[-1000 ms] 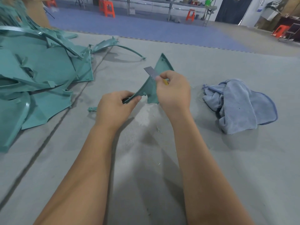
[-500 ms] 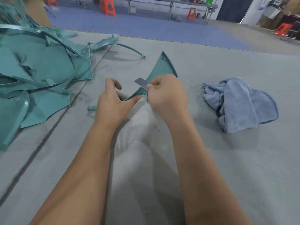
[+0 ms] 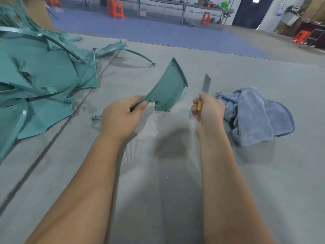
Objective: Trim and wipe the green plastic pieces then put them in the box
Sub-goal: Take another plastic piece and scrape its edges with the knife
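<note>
We are trimming — left hand [image 3: 121, 117] pinches the green piece [image 3: 167, 90], right hand [image 3: 207, 110] grips the knife [image 3: 206, 83]. Next, probably wiping with the blue cloth [image 3: 255, 115].

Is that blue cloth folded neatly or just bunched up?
Bunched up. The light blue microfibre cloth lies in a crumpled heap on the grey mat, with loose folds and uneven edges.

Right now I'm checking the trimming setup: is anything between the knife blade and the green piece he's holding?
Nothing visible. The left hand grips the green piece; the right hand holds the knife upright beside it, apart from it, with only bare mat behind the gap.
</note>
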Demonstrator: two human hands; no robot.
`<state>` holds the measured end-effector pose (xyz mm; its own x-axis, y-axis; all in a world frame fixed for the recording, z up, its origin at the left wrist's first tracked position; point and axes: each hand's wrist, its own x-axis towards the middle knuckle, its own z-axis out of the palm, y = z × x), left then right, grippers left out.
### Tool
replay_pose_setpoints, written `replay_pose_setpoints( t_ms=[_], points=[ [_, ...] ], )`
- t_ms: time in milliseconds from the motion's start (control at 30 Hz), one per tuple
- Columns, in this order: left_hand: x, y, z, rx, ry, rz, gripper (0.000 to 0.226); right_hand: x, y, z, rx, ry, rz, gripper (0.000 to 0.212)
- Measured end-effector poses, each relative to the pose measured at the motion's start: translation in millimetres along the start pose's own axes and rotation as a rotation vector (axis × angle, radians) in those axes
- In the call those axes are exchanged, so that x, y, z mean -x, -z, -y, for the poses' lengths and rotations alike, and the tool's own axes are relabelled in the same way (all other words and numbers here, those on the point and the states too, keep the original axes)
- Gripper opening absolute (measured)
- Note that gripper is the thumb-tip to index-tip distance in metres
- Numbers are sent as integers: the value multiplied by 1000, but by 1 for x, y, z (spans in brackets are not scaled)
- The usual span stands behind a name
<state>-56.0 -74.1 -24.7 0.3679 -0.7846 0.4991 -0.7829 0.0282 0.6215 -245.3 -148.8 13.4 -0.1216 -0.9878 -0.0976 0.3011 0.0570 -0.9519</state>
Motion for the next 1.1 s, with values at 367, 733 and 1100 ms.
replay_pose_setpoints(
  t_ms=[367,733,1100],
  points=[
    [3,-7,-5,-169,-277,110,59,-7,8,-9,-259,-220,166,34],
    [-2,-7,0,-144,-339,117,41,-8,16,-6,-326,-272,270,16],
    [-6,-1,3,-162,-437,15,26,-4,20,-5,-625,-92,523,35]
  ],
)
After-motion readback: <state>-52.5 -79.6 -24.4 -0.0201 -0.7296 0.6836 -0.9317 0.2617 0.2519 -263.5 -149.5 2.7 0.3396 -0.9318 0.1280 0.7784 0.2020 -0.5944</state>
